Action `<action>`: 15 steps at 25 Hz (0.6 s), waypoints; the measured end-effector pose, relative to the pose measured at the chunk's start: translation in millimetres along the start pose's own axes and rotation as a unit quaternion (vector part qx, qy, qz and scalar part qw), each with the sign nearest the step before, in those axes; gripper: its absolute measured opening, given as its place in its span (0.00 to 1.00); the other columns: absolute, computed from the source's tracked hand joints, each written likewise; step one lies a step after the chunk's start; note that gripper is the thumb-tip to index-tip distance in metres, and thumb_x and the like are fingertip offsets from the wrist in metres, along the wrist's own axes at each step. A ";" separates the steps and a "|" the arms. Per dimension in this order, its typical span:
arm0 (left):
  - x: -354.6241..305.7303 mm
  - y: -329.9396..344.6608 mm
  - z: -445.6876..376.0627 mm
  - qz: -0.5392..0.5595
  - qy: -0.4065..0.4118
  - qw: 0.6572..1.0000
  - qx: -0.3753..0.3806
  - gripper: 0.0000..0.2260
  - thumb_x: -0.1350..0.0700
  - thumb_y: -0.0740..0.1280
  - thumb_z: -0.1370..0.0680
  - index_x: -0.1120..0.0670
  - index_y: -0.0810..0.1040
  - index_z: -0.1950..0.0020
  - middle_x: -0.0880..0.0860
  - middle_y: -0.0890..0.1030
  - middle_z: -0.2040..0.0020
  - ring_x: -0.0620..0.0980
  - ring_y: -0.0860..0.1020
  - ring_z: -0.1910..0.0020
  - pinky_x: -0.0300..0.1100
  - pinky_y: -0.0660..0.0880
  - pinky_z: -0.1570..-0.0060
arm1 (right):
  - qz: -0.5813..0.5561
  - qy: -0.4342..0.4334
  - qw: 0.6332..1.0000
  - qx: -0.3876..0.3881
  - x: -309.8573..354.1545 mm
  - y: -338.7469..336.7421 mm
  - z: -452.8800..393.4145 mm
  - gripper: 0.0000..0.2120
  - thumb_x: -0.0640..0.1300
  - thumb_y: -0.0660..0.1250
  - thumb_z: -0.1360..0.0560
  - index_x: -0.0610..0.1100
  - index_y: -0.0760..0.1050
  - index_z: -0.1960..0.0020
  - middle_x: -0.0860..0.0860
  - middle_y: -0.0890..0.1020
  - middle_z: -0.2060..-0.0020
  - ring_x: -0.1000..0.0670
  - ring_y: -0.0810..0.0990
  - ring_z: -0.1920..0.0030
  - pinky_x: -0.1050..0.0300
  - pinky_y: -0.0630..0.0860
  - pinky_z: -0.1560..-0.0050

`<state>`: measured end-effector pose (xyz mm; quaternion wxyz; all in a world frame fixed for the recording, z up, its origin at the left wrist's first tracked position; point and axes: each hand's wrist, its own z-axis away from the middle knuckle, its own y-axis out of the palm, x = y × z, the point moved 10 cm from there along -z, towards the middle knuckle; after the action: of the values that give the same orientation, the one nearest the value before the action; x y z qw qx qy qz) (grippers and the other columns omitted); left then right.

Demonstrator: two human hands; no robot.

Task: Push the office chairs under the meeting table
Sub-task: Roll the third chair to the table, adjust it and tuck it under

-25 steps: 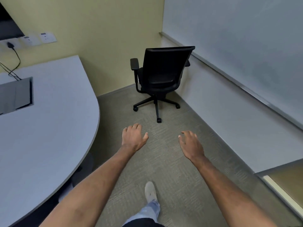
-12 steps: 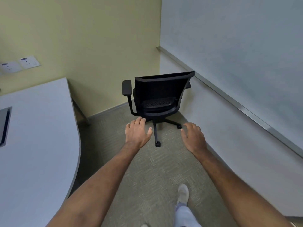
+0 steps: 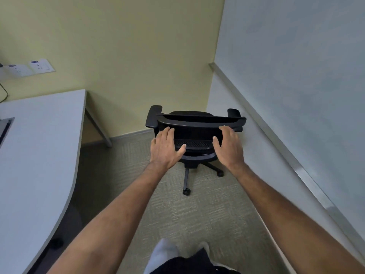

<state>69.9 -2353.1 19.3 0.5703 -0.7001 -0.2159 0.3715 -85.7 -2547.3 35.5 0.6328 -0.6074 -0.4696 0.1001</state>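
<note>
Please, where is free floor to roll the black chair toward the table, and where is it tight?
Free: the carpet between the office chair and the curved edge of the meeting table, and the strip in front of the feet. Tight: the corner behind the chair, where its right armrest sits near the white wall, and around the table leg.

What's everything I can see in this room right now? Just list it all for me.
office chair: one, black, in the corner, its back towards the person
meeting table: one, pale grey, left
wall sockets: at least two, white, on the yellow wall, upper left
whiteboard: one, pale, on the right wall
carpet: grey-beige, floor
left hand: one, fingers straight, at the chair back's left side
right hand: one, fingers straight, at the chair back's right side
</note>
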 end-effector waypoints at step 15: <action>-17.4 49.1 -155.8 -0.121 0.099 0.981 0.117 0.54 0.17 0.55 0.33 0.52 0.60 0.18 0.55 0.70 0.23 0.58 0.67 0.23 0.63 0.53 0.20 | 0.146 -0.029 0.987 0.053 -35.7 60.3 -138.2 0.36 0.74 0.49 0.22 0.53 0.77 0.29 0.51 0.82 0.32 0.45 0.77 0.29 0.35 0.61 0.22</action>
<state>172.3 -2477.7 -11.6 0.7075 -0.6307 -0.1969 0.2508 20.8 -2650.9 -8.6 0.6289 -0.6320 -0.3878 0.2339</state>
